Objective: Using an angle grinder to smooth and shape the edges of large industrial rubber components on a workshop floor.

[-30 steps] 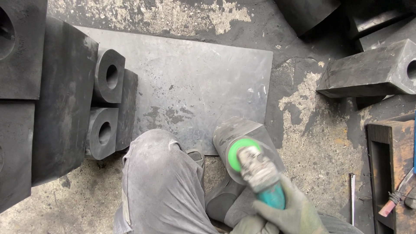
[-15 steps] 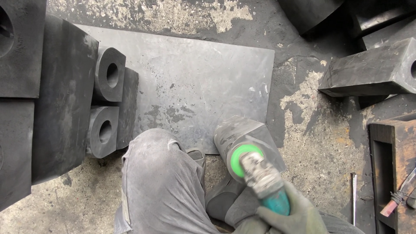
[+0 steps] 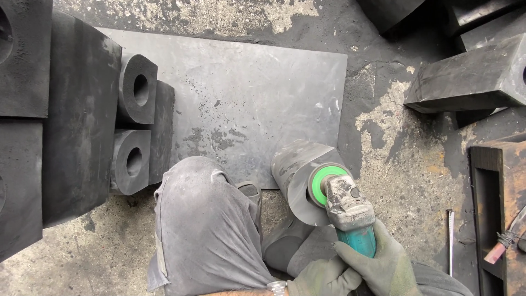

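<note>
Hands (image 3: 361, 268), both gloved, grip the grinder (image 3: 345, 205), disc-end pointing away, up-left, onto the block (image 3: 298, 170).

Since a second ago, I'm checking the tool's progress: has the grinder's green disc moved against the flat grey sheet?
Yes, slightly. The green disc has drifted right and a little down, away from the grey sheet's lower edge, on the dark block.

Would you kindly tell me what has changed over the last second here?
Very little: the angle grinder shifted slightly right along the dark block, with its green disc against it. Both gloved hands, right hand and left hand, kept their grip. The metal sheet and surrounding blocks stayed put.
</note>
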